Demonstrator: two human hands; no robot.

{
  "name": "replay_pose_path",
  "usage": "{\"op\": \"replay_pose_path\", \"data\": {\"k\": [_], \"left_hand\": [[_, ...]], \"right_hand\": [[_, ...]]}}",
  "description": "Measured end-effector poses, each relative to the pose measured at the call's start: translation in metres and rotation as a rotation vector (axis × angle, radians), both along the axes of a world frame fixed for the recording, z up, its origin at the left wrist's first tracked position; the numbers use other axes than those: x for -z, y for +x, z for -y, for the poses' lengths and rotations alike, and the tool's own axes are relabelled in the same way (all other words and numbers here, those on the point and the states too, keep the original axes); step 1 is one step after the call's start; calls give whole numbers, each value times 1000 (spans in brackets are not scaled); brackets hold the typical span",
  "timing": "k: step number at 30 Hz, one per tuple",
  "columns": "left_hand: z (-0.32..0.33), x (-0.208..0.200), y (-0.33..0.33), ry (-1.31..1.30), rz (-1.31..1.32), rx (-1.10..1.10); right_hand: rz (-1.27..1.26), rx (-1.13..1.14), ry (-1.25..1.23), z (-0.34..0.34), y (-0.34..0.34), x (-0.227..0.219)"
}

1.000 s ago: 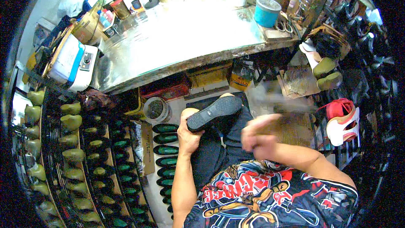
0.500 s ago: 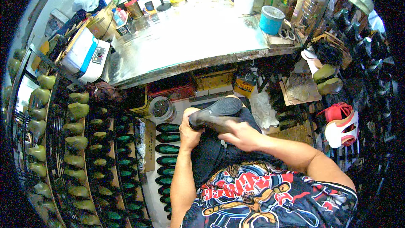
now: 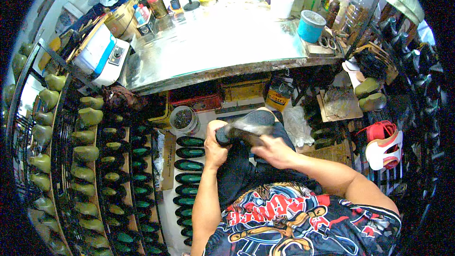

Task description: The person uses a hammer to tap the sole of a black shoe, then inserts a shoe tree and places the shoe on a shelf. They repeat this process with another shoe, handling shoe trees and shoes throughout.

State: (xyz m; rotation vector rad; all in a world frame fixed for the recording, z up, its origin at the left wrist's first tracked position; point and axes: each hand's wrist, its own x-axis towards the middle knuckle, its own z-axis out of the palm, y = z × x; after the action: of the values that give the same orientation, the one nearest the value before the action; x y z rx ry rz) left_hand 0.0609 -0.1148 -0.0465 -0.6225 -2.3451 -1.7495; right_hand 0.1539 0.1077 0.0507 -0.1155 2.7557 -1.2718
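Note:
A black shoe (image 3: 259,117) lies across my lap, its patterned sole turned up, the heel toward the left and the toe toward the upper right. Wrapped round the heel end, my left hand (image 3: 215,146) grips the shoe. My right hand (image 3: 276,152) is closed at the shoe's near side, on a dark, motion-smeared thing (image 3: 250,137) that may be a brush; its kind is not clear. This blurred thing runs along the near edge of the sole and covers the shoe's middle.
Ahead stands a workbench (image 3: 213,52) with jars, a blue tub (image 3: 311,26) and scissors (image 3: 327,42). Racks of shoes on olive lasts (image 3: 87,152) fill the left side. A row of dark shoes (image 3: 189,165) and a bucket (image 3: 184,119) sit beside my left arm. White-and-red sandals (image 3: 383,149) are at right.
My right hand has shifted slightly with the smeared dark thing along the shoe. My left hand keeps its grip on the heel. The whole view has moved a little.

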Motion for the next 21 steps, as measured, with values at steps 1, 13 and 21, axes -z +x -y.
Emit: {"op": "replay_pose_path", "data": {"k": [1, 13, 21], "left_hand": [[-1, 1, -1, 23, -1, 19], [4, 3, 0, -21, -6, -14], [-1, 6, -1, -33, -44, -18]], "right_hand": [[143, -2, -84, -7, -6, 6], [-684, -319, -1049, -12, -5, -37], [-364, -71, -59, -16, -31, -29]]}}
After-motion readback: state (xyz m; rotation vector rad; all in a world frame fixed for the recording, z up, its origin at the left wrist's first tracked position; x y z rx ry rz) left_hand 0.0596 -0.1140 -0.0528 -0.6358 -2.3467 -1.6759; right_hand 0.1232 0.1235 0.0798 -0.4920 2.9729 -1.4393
